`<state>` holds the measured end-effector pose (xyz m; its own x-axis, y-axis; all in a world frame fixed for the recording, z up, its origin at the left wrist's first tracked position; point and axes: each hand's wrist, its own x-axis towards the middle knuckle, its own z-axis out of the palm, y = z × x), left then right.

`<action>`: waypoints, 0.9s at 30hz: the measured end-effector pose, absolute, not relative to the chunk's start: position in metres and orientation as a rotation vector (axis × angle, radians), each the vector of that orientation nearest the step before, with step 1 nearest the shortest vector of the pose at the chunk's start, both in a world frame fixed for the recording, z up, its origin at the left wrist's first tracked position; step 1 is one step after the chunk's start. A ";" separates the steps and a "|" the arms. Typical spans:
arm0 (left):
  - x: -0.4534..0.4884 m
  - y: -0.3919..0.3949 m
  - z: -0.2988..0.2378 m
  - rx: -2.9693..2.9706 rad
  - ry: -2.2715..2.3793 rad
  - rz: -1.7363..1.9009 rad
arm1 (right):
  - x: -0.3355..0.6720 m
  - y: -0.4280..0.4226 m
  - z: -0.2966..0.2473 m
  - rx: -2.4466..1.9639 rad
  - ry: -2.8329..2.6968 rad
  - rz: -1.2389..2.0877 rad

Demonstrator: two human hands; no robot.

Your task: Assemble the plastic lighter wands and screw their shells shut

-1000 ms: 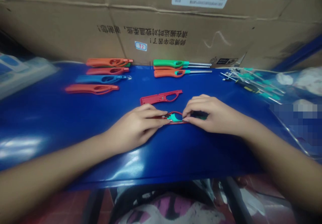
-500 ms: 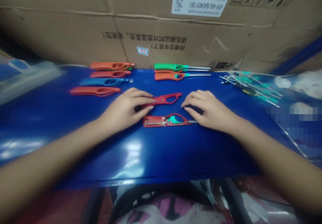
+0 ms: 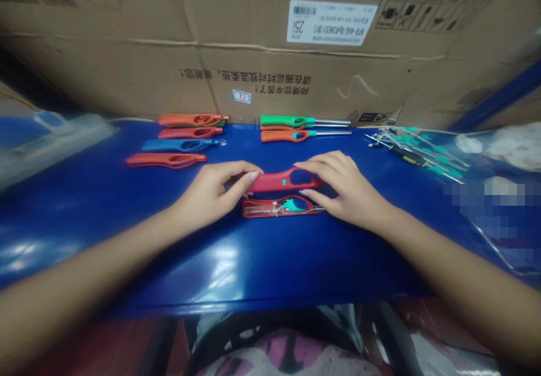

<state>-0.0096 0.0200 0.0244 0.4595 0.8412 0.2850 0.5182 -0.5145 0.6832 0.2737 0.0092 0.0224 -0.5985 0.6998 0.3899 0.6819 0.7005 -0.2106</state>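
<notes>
While facing a cardboard box (image 3: 147, 60) across a glossy blue table (image 3: 270, 263), holds 1 red cover (image 3: 271, 183) by both ends, in a narrowly pinched left hand (image 3: 213, 189) and a loosely curled right hand (image 3: 350, 189), just beyond the open red lighter (image 3: 282, 207).

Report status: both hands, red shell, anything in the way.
Left hand gripping red shell at left end; right hand at looped end. Shell's smooth face up, just beyond open half. Right hand hides metal rod tip.
</notes>
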 end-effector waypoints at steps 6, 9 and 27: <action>-0.005 0.015 0.027 1.842 1.110 0.819 | 0.274 0.007 0.023 -0.981 -2.479 0.060; -0.005 0.014 0.028 1.916 1.095 0.832 | 0.272 0.006 0.022 -0.953 -2.492 0.164; -0.015 0.016 0.025 2.953 0.728 0.489 | 0.269 0.004 0.022 -1.037 -2.578 0.510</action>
